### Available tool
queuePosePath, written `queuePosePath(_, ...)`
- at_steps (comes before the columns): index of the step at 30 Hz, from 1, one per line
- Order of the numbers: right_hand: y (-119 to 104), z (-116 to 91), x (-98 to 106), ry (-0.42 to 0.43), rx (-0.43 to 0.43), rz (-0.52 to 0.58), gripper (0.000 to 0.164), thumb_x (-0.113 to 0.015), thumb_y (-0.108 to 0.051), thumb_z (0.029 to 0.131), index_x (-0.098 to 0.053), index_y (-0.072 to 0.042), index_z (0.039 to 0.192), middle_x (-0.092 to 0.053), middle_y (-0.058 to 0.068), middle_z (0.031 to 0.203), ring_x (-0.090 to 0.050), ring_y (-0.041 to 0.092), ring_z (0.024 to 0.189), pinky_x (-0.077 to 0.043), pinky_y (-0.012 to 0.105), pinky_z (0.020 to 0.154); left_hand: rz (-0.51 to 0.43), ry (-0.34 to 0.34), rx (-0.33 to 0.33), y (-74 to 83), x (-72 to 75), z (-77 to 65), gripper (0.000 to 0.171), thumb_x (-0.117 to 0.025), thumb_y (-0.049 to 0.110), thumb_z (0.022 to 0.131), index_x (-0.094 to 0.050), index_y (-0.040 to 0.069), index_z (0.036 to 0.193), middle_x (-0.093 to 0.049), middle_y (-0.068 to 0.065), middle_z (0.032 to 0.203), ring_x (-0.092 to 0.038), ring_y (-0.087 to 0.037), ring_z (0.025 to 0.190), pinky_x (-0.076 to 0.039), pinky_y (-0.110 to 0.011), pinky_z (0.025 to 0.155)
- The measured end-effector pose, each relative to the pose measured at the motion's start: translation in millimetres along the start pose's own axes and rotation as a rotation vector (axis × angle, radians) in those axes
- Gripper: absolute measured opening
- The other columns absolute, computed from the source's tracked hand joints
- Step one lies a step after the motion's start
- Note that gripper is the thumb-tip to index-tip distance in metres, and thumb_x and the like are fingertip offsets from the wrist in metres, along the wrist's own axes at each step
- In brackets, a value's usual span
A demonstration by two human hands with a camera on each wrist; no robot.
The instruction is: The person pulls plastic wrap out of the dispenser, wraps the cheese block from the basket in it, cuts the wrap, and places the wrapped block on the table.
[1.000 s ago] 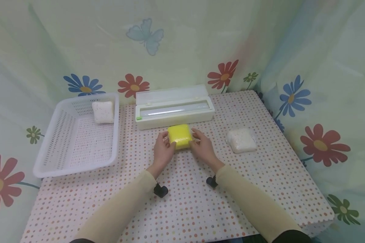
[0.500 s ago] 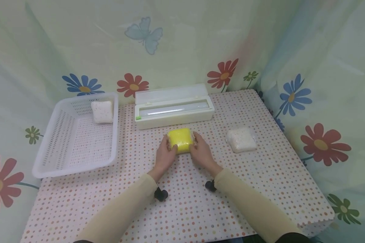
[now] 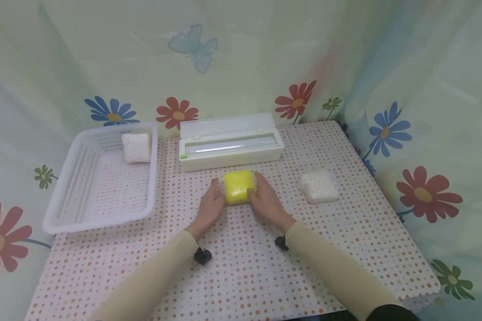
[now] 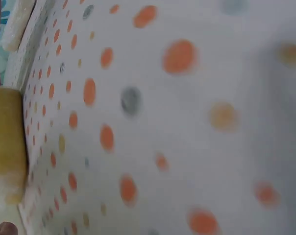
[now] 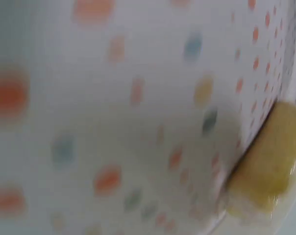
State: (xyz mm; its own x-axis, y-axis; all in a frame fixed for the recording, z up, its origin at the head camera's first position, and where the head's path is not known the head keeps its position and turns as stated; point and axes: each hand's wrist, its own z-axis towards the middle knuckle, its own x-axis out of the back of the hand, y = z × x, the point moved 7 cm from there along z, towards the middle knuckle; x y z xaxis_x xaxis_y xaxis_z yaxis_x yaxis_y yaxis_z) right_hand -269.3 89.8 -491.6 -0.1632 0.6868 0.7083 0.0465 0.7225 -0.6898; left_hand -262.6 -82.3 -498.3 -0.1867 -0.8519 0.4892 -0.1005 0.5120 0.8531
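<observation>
A yellow square block point(image 3: 238, 187) wrapped in clear film lies on the dotted tablecloth, in the middle of the head view. My right hand point(image 3: 267, 203) holds its right side, thumb over the near corner and fingers along the edge. On the other side, my left hand point(image 3: 210, 207) stands beside the block with its fingers fairly straight, a narrow gap showing. The left wrist view shows the block point(image 4: 7, 142) at its left edge, with a fingertip point(image 4: 5, 228) below. In the right wrist view the wrapped block point(image 5: 268, 161) sits at the right edge.
Behind the hands stands a white cling film dispenser point(image 3: 230, 158), its lid raised and the roll visible. A white plastic basket point(image 3: 154, 178) at left holds a white speckled block point(image 3: 136, 148). Another white block point(image 3: 319, 186), wrapped in film, lies at right.
The yellow block was drawn slightly nearer the person and settled there. My left hand, which gripped its left side before, has let go and moved a little left; my right hand stays at it.
</observation>
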Motion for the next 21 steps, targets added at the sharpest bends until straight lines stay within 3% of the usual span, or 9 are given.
queuePosePath(4,-21,11,10,-0.039,0.253,-0.249,0.069,-0.054,-0.035,0.104,-0.026,-0.004,0.16,-0.026,0.02,0.167,-0.026,0.037,0.155,-0.022,0.052,0.128,0.07,0.034,-0.084,0.4,21.8,-17.4,0.055,-0.04,0.012,0.103,-0.035,0.005,0.157,-0.042,-0.019,0.16,-0.045,-0.035,0.146,-0.039,-0.05,0.121)
queuePosePath(7,-37,19,5,-0.102,0.436,-0.425,0.076,-0.063,-0.042,0.1,-0.031,-0.009,0.16,-0.032,0.019,0.165,-0.031,0.039,0.153,-0.027,0.055,0.126,0.111,0.053,-0.177,0.4,36.7,-34.5,0.046,-0.046,0.007,0.101,-0.049,0.004,0.147,-0.057,-0.019,0.147,-0.059,-0.035,0.132,-0.052,-0.048,0.108)
queuePosePath(9,-42,25,-3,-0.162,0.511,-0.521,0.082,-0.066,-0.049,0.096,-0.03,-0.013,0.161,-0.031,0.017,0.166,-0.03,0.039,0.153,-0.027,0.057,0.125,0.141,0.07,-0.246,0.3,46.8,-45.9,0.042,-0.049,0.005,0.1,-0.056,0.003,0.141,-0.062,-0.017,0.14,-0.065,-0.033,0.124,-0.056,-0.047,0.102)
queuePosePath(13,-42,35,-21,-0.299,0.539,-0.632,0.089,-0.064,-0.059,0.093,-0.023,-0.023,0.164,-0.021,0.014,0.17,-0.019,0.039,0.157,-0.02,0.062,0.126,0.25,0.146,-0.417,2.1,72.1,-67.8,0.035,-0.057,0.002,0.099,-0.061,0.001,0.133,-0.068,-0.015,0.131,-0.068,-0.031,0.115,-0.059,-0.044,0.095)
queuePosePath(17,-40,41,-30,-0.364,0.522,-0.682,0.09,-0.061,-0.063,0.093,-0.019,-0.029,0.164,-0.014,0.014,0.172,-0.014,0.04,0.158,-0.018,0.066,0.125,0.352,0.313,-0.571,6.0,108.8,-87.0,0.033,-0.062,-0.004,0.094,-0.064,-0.002,0.127,-0.07,-0.018,0.126,-0.068,-0.034,0.115,-0.059,-0.046,0.096)
queuePosePath(21,-41,47,-34,-0.371,0.507,-0.718,0.089,-0.059,-0.066,0.094,-0.017,-0.03,0.165,-0.012,0.013,0.172,-0.014,0.038,0.159,-0.017,0.066,0.125,0.421,0.474,-0.629,3.3,146.1,-99.8,0.034,-0.065,-0.006,0.091,-0.063,-0.006,0.125,-0.067,-0.022,0.128,-0.063,-0.04,0.121,-0.053,-0.05,0.101)
